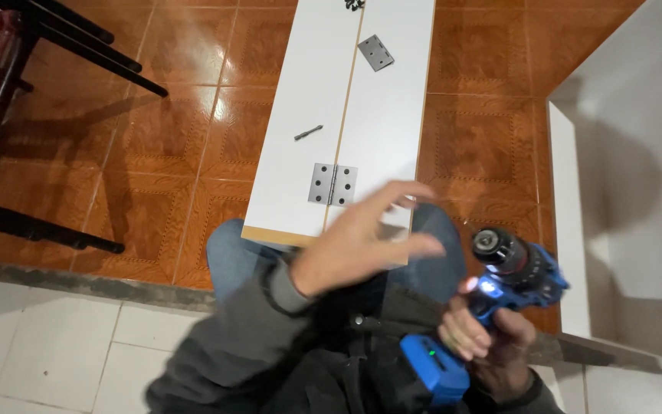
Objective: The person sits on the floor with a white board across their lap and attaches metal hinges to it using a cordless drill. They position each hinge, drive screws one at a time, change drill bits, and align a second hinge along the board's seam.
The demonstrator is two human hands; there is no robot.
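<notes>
My right hand (484,337) grips the handle of a blue cordless drill (499,295), its black chuck pointing up and its small work light lit. My left hand (365,238) hovers open, fingers spread, over the near end of two white boards (300,146) that lie side by side on the floor. A silver hinge (332,184) lies flat across the seam just beyond my left hand. A loose drill bit (308,133) rests on the left board. A second hinge (375,52) lies farther up on the right board.
The boards rest on orange floor tiles, their near end over my knees in blue jeans (231,257). Black chair legs (55,46) stand at the left. A white panel (568,222) stands on edge at the right. Dark screws (354,4) lie at the boards' far end.
</notes>
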